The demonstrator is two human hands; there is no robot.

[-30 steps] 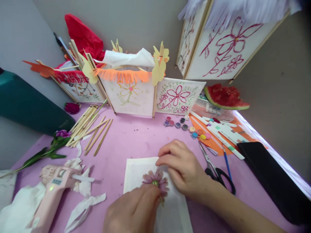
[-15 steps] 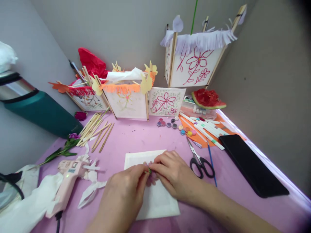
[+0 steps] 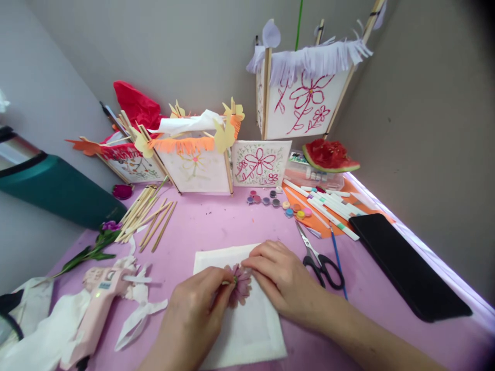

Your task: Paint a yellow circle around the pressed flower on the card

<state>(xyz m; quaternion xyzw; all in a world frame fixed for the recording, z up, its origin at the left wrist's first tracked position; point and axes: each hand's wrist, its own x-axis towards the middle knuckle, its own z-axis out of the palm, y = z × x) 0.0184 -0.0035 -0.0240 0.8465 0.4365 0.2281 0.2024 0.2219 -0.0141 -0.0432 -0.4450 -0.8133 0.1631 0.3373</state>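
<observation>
A purple-pink flower [image 3: 242,286] with spread petals lies face down or tilted over a white fabric-like panel [image 3: 228,340]. My left hand [image 3: 197,304] pinches it at the small green part in its middle, thumb and forefinger closed. My right hand [image 3: 284,281] has its fingers pressed together at the flower's upper right petals, its palm resting over the panel's right edge. What lies exactly between the right fingertips is partly hidden, but a petal edge meets them. The panel lies flat on the pink tabletop [image 3: 209,221].
A glue gun [image 3: 98,309] with white strips lies left; wooden sticks [image 3: 145,216] and a teal bottle [image 3: 65,188] stand behind it. Right are scissors [image 3: 319,260], a blue brush [image 3: 338,263], markers [image 3: 334,208] and a black phone [image 3: 402,263]. Decorated lanterns [image 3: 193,165] stand at the back.
The fingertips have drawn apart a little, so more of the flower's petals shows between them. My left hand has shifted slightly left with the flower's middle. The view has also shifted a little.
</observation>
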